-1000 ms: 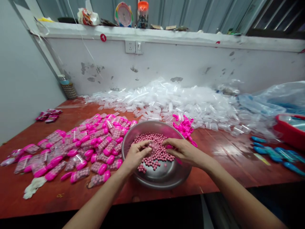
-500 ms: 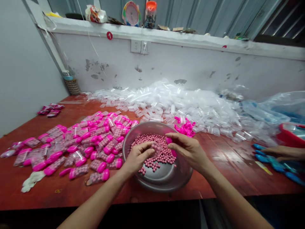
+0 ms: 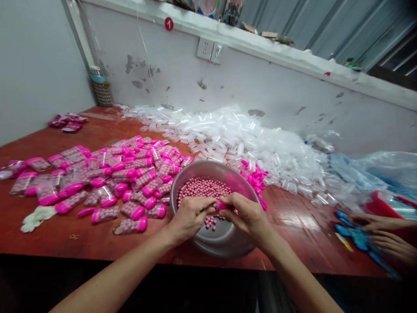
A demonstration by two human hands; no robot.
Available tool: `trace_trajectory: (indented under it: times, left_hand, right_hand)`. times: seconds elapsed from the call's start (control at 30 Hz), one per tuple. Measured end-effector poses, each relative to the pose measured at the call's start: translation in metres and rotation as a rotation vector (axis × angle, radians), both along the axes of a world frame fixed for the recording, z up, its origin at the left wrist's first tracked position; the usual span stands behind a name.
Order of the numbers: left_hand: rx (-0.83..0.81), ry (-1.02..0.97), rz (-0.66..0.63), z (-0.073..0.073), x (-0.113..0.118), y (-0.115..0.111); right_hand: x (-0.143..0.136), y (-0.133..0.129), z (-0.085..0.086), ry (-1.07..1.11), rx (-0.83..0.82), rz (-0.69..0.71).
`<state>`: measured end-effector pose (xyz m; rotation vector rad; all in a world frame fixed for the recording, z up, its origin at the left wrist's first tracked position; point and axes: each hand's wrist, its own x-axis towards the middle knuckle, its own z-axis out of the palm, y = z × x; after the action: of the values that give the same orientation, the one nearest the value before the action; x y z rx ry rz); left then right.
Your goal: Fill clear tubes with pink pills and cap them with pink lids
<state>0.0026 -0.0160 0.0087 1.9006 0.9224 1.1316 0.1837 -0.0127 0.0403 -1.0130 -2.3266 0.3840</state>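
Observation:
A steel bowl point(image 3: 195, 168) holding several small pink balls point(image 3: 202, 188) sits at the table's near edge. Both my hands meet over it. My left hand point(image 3: 191, 215) grips a small clear tube filled with balls, mostly hidden by the fingers. My right hand point(image 3: 246, 214) presses a bright pink cap point(image 3: 222, 205) against the tube's end. Left of the bowl lies a spread of filled tubes with pink caps point(image 3: 107, 180). Loose pink caps point(image 3: 256, 179) lie behind the bowl on the right.
A big heap of empty clear tubes point(image 3: 247, 148) runs along the back wall. At the right edge another person's hands point(image 3: 379, 230) handle blue pieces near a red tray point(image 3: 395, 204) and a plastic bag. A white glove point(image 3: 35, 216) lies front left.
My hands have come together over the bowl; the right one brought a pink cap onto the tube held in the left. The view has tilted down and left. Another person's hands have appeared at right.

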Motion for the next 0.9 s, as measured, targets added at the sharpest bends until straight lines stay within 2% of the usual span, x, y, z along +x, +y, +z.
trace_trajectory:
  times: [0.13, 0.27, 0.4, 0.47, 0.53, 0.67, 0.8, 0.9]
  left_hand:
    - [0.063, 0.015, -0.048, -0.003, 0.000, -0.001]
    - [-0.110, -0.103, -0.058, -0.001, 0.001, 0.005]
    - [-0.381, -0.390, -0.073, 0.001, 0.002, 0.013]
    - [-0.436, -0.459, -0.068, 0.001, 0.002, 0.015]
    - [-0.414, -0.442, -0.097, 0.000, 0.003, 0.015]
    - [-0.354, -0.360, -0.147, -0.002, 0.004, 0.012]
    - [-0.298, -0.312, -0.204, -0.003, 0.004, 0.010]
    - [-0.272, -0.286, -0.185, -0.003, 0.003, 0.010]
  right_hand:
    - [-0.001, -0.004, -0.004, -0.060, 0.023, 0.036]
    - [-0.001, -0.001, -0.006, 0.104, -0.056, -0.054]
    - [0.006, -0.005, -0.004, 0.559, -0.505, -0.057]
    - [0.012, -0.010, -0.008, 0.790, -0.703, -0.057]
    - [0.017, -0.014, -0.012, 0.948, -0.799, -0.106]
    - [0.016, -0.011, -0.016, 1.094, -0.840, -0.173]
    - [0.004, -0.002, -0.012, 1.045, -1.000, -0.053]
    - [-0.002, 0.001, -0.011, 0.999, -1.162, 0.028]
